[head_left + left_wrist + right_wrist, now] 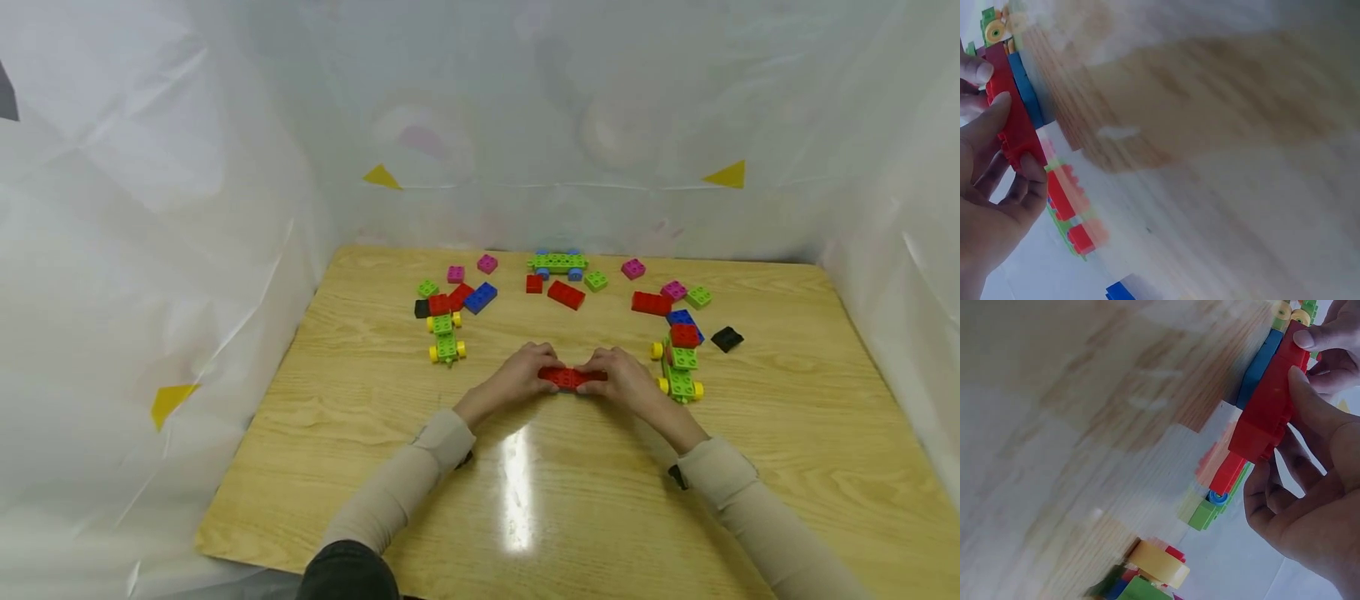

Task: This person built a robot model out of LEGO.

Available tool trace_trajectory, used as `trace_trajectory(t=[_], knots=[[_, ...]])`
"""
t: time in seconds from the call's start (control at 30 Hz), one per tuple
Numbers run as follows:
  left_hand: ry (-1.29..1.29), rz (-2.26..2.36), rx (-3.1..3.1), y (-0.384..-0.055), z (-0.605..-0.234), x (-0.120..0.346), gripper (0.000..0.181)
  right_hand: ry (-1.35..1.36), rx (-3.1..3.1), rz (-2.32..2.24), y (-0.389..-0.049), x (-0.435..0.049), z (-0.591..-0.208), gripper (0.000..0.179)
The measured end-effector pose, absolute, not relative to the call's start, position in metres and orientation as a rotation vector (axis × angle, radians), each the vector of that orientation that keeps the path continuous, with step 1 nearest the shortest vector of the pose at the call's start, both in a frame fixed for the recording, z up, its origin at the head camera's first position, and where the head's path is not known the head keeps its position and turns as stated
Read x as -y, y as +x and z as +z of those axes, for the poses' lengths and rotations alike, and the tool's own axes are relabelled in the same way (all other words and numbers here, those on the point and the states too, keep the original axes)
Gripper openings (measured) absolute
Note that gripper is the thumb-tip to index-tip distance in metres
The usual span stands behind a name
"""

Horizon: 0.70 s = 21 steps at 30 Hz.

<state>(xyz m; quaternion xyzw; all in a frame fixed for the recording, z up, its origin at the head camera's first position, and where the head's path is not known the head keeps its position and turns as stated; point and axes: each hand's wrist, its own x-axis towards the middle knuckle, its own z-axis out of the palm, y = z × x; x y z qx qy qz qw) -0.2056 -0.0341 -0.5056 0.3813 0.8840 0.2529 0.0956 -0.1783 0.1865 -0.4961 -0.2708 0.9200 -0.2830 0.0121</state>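
Two red toy bricks (567,378) lie end to end on top of a blue brick (1026,90), near the middle of the table. The blue brick is shorter, so the red ends stick out past it on both sides. My left hand (522,372) pinches the left red brick (1022,125) between thumb and fingers. With thumb and fingers, my right hand (624,380) grips the right red brick (1266,400) at its outer end. Both thumbs press on the near side, close to each other. In the head view the hands cover the outer ends of the red bricks.
A green car base with yellow wheels (446,345) stands on the left, another (681,383) on the right with a red brick on it. A green base with blue wheels (557,263) is at the back. Several loose bricks, including a blue one (481,297), lie around the wooden table (337,467).
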Motion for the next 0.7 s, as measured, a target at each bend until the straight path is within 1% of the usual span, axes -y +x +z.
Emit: trace_trajectory(t=[0.27, 0.5, 0.7], knots=[[1.157, 0.598, -2.632, -0.206, -0.499, 0.030, 0.038, -0.854, -2.851, -0.912, -0.177, -0.190, -0.497, 0.029], [1.152, 0.393, -2.731, -0.200, -0.495, 0.027, 0.038, -0.919, -2.901, -0.839, -0.179, -0.187, -0.498, 0.029], [1.107, 0.446, -2.790, -0.198, -0.504, 0.027, 0.040, -0.802, -2.955, -0.725, -0.181, -0.180, -0.501, 0.035]])
